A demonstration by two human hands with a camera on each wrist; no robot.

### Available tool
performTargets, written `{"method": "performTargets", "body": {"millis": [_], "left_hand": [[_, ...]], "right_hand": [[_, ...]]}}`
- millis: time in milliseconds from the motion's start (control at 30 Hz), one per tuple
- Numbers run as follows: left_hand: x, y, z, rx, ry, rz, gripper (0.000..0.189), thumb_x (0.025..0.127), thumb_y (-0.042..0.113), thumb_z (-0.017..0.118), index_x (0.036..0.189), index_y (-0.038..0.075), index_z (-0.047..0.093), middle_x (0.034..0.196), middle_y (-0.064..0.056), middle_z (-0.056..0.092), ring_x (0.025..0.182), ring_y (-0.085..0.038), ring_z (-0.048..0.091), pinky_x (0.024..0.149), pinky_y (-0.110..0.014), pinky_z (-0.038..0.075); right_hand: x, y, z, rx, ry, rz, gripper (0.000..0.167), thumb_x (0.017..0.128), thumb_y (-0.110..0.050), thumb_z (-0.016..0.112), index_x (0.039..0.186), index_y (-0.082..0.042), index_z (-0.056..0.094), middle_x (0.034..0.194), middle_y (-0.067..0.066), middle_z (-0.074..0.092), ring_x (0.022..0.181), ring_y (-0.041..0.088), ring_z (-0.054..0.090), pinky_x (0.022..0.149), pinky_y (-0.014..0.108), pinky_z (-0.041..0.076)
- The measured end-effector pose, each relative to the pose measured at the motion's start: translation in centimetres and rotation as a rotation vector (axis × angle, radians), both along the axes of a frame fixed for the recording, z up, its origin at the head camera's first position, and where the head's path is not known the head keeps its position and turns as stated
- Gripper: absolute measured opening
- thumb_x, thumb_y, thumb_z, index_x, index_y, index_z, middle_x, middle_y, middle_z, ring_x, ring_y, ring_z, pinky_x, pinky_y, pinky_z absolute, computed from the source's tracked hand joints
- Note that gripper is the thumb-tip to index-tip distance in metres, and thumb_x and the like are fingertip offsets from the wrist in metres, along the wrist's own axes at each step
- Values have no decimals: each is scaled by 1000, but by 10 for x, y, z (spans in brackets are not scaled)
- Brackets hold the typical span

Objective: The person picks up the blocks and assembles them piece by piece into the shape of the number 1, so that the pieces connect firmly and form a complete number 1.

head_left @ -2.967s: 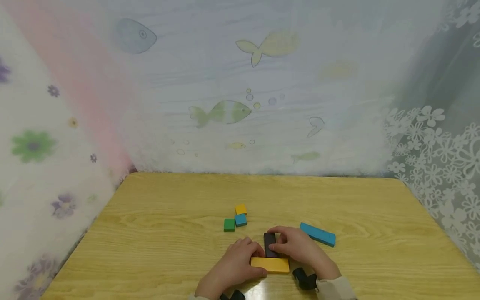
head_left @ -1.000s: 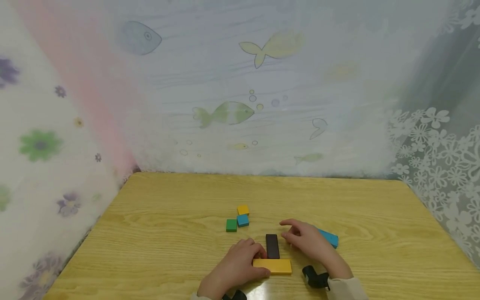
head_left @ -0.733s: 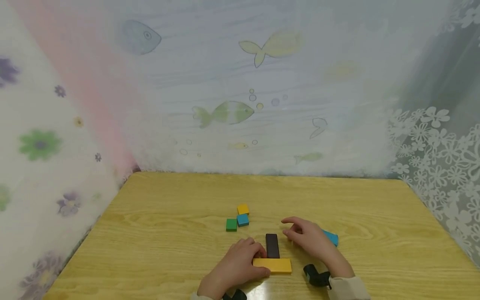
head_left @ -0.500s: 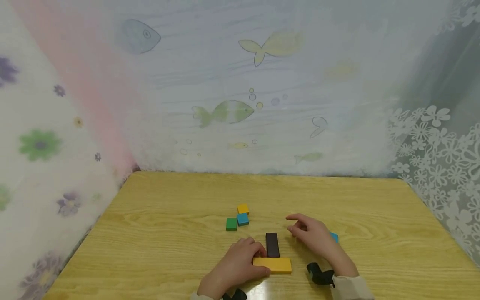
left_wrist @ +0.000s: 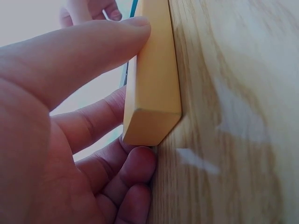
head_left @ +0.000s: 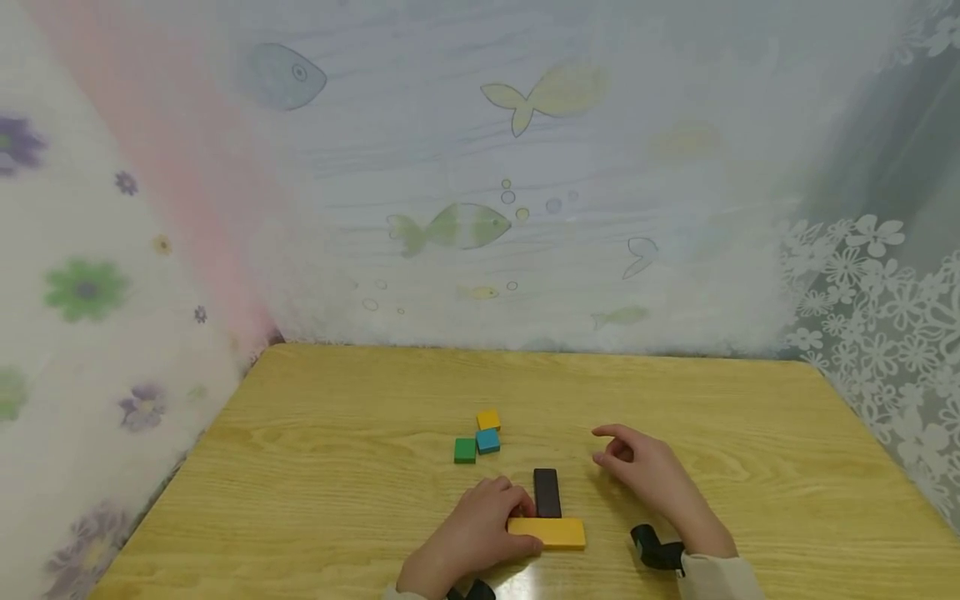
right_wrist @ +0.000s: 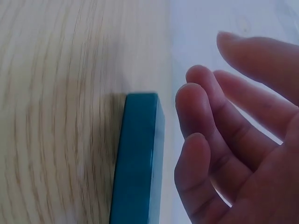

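head: the left hand (head_left: 480,527) grips a yellow block (head_left: 561,533) on the wood-grained table (head_left: 315,467); the right hand (head_left: 651,471), loosely curled, holds nothing. left wrist: the block is smooth, oblong, crisp-edged. right wrist: a glossy blue bar (right_wrist: 136,158) near that hand.

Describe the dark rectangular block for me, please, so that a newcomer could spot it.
On the wood-grain table, the person's left hand grips a long yellow rectangular block. At that block's far side lies the dark rectangular block, its length pointing away from the person. Among the blocks in view, only this one is dark.
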State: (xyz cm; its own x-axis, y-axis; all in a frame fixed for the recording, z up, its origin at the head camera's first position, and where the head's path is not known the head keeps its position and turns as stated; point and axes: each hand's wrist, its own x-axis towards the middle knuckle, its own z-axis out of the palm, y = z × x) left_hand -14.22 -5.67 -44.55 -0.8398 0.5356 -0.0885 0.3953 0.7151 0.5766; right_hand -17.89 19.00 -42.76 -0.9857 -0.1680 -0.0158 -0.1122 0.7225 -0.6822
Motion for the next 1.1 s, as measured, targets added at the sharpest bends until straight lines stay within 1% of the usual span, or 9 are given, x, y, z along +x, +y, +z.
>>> {"method": "performTargets", "body": {"millis": [100,300,567,733,967,1100], "left_hand": [[0,0,1,2,-2,0,28,73,50,66,87,27,58,78,16,42,74,-5,38,68,-26,33],[1,0,1,3,1,-6,27,74,50,66,87,28,57,79,15,41,74,-6,37,68,-25,32],[2,0,1,7,1,-4,27,74,49,66,88,27,57,80,15,41,75,-6,37,69,-26,32],[3,0,1,5,-4,-6,27,74,50,66,89,28,57,80,15,42,76,-6,38,69,-26,32],[2,-1,0,22,13,-9,27,74,49,66,89,27,58,80,16,42,75,-6,37,69,-26,32],[1,-1,1,20,3,-5,27,74,49,66,89,28,58,80,15,42,76,-6,37,69,-26,32]], "right_hand": [[-1,3,1,9,6,-2,36,84,-25,63,117,-14,57,82,-7,56,70,7,53,63,29,42],[-1,9,1,34,54,11,38,84,-27,62,118,-11,56,85,-6,57,75,8,54,64,30,43],[-1,17,2,46,36,-24,38,85,-25,61,120,-11,54,90,-4,56,81,12,54,68,32,43],[0,22,3,50,21,-23,40,86,-28,59,122,-11,53,93,-3,56,83,13,54,69,33,43],[-1,26,3,48,18,-21,42,86,-28,59,123,-11,51,94,-2,56,84,15,54,71,36,44],[-1,27,4,56,3,-17,43,86,-29,59,123,-9,51,94,-1,56,84,16,55,71,37,44]]}}
